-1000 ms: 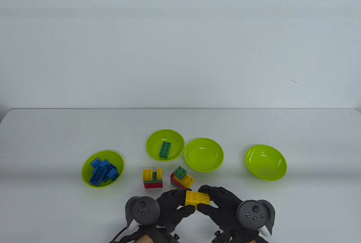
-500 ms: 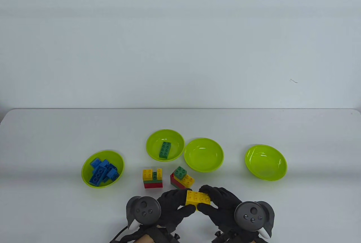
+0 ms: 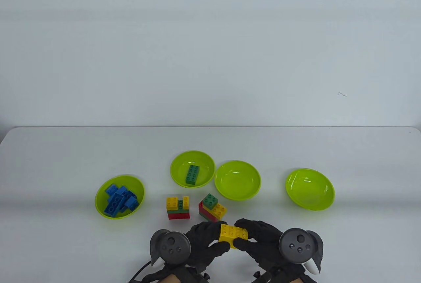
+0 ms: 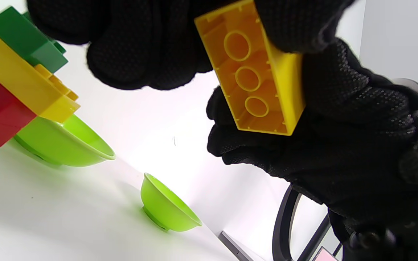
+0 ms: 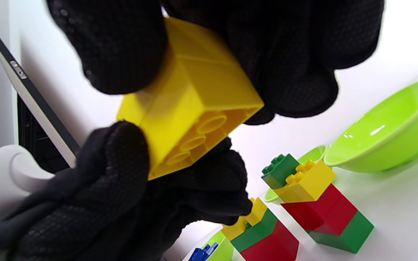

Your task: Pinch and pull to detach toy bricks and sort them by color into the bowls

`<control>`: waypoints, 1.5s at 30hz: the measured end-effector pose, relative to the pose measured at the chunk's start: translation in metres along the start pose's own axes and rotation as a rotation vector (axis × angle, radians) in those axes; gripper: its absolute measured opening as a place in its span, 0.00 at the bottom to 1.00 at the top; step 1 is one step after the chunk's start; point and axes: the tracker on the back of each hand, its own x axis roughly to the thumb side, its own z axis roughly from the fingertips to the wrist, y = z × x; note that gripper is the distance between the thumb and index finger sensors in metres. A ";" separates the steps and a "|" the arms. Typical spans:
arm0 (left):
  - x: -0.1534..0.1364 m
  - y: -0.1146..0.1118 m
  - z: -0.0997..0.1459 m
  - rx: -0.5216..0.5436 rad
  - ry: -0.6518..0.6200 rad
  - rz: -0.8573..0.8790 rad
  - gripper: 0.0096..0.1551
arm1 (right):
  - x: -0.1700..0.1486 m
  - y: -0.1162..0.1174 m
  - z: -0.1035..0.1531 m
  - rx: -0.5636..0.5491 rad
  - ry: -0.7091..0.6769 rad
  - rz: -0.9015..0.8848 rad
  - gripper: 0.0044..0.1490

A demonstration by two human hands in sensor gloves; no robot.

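yellow brick and both hands shifted slightly right

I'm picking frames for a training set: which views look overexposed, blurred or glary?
Left wrist view: the table blows out to white behind the sharp yellow brick. Right wrist view: the yellow brick and the near fingers are soft, the background washed out, with glare spots inside the bowl. Table view: evenly lit, with small highlights in the two empty bowls.

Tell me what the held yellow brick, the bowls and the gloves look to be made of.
Yellow brick: likely rigid moulded plastic; smooth, hollow tubed underside.
Bowls: probably glossy plastic; bright highlights, thin rims.
Gloves: seemingly knit fabric with raised grip dots.
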 end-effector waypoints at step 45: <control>-0.032 0.035 0.011 0.176 0.116 0.116 0.39 | -0.067 0.015 -0.116 0.025 0.427 0.688 0.39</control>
